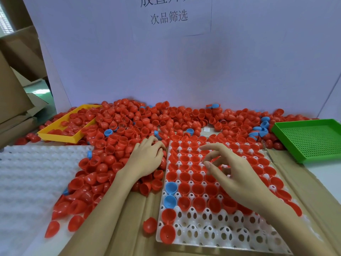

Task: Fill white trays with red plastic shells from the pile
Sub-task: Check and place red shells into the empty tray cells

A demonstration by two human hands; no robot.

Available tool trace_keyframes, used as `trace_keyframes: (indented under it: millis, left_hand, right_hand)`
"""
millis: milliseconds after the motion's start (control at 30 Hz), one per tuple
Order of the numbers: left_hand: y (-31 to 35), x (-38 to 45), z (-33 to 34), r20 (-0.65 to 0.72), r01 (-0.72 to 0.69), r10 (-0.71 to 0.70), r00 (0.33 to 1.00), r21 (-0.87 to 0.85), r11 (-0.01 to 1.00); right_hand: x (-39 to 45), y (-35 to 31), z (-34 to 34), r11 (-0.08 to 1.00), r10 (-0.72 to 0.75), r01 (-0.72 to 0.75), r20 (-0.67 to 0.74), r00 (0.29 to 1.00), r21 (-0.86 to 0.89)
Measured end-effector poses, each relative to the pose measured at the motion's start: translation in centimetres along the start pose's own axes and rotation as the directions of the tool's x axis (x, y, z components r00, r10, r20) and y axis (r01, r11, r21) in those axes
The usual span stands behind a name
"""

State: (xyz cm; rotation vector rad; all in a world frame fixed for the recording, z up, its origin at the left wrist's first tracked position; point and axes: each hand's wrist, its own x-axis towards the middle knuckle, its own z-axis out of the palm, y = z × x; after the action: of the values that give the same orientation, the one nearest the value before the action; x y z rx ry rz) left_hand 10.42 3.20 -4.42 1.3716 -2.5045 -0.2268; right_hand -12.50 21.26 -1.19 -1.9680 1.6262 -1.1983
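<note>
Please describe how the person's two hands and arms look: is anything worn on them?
Both the left hand and the right hand are bare: no gloves, rings or watch visible. The forearms are uncovered as far as the picture shows; no sleeves appear. Fingernails look short and unpainted.

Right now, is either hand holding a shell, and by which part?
Right hand: nothing held; fingers loosely spread above the white tray. Left hand: palm-down on the pile of red shells, fingertips buried, so a hold cannot be told.

Factory sorting station: heaped red plastic shells [129, 122], white trays [212, 224], cardboard boxes [16, 74], printed Chinese sign [168, 17] on the partition.
</note>
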Motion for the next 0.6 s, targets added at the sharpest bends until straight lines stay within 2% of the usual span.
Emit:
trace_keyframes:
  millis: [67, 167, 267, 367, 600]
  left_hand:
    - [0.2, 0.0, 0.0, -0.032, 0.017, -0.018, 0.999, -0.022, 1.0]
    - [0.5, -0.3, -0.2, -0.151, 0.006, -0.037, 0.988, -0.197, 0.98]
    - [0.5, -1.0, -1.1, -0.309, -0.085, -0.024, 0.951, -0.336, 0.938]
    - [1.2, -1.9, -2.2, -0.428, -0.213, 0.037, 0.903, -0.37, 0.904]
    - [5.9, -3.6, -3.1, -0.466, -0.35, 0.113, 0.878, -0.462, 0.815]
  right_hand:
    - [0.0, 0.1, 0.0, 1.0, 0.007, -0.007, -0.001, 1.0, -0.002]
    - [0.0, 0.2, 0.0, 1.0, 0.008, -0.008, -0.002, 1.0, -0.015]
    - [0.0, 0.3, 0.0, 1.0, 0.006, -0.006, -0.001, 1.0, -0.023]
    - [0.0, 0.3, 0.1, 1.0, 0.005, -0.006, -0.003, 1.0, -0.026]
    - [-0.1, 0.2, 0.2, 1.0, 0.01, -0.01, 0.021, 1.0, -0.018]
